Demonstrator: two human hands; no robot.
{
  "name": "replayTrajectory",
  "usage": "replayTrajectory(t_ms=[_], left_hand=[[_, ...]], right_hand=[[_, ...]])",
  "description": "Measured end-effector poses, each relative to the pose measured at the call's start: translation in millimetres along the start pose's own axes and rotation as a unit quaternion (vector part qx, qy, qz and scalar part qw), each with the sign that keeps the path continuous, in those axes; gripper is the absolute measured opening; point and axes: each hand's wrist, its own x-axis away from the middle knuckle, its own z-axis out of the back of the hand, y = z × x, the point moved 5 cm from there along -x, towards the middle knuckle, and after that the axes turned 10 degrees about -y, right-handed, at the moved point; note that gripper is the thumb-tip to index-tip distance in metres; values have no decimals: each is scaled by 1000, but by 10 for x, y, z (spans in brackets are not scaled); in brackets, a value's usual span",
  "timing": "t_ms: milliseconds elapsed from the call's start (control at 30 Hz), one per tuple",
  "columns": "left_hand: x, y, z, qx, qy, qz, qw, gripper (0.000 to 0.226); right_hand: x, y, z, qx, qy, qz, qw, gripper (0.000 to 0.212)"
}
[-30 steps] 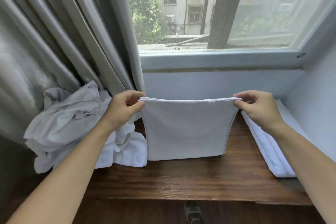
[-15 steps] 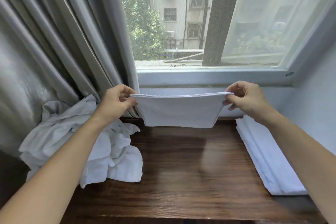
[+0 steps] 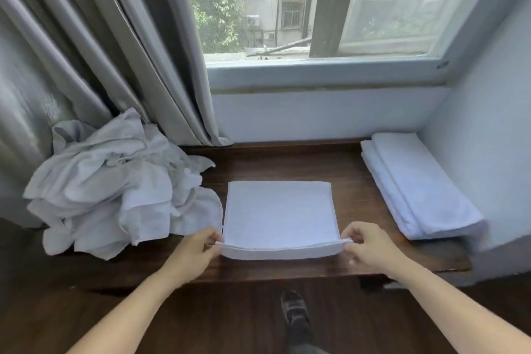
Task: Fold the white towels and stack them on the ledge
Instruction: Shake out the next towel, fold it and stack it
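Bare forearms (image 3: 138, 304), no sleeves; a dark strapped sandal (image 3: 293, 307) below.

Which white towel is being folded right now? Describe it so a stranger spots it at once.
Find the dark wooden ledge under the window. At its middle lies the flat square towel, its near corners pinched by the left hand and right hand. Unlike the crumpled pile to its left and the folded stack to its right, it is one smooth square.
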Motion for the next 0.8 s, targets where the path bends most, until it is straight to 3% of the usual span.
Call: replayTrajectory(t_ms=[200,333,467,667,800], left_hand=[[38,-139,-148,50,-7,10,999,6],[-328,2,102,133,58,8,989,16],[-835,218,332,171,159,2,972,24],[-1630,50,279,199,219,44,954,29],[-1948,-154,182,208,211,107,949,40]], right_hand=[[0,151,-102,16,-49,-43,998,6],[-367,-109,232,42,14,6,999,8],[-877,-322,486,-2,55,35,998,7],[-1685,-224,493,-39,63,7,997,4],[-1942,-122,399,-6,64,-43,997,27]])
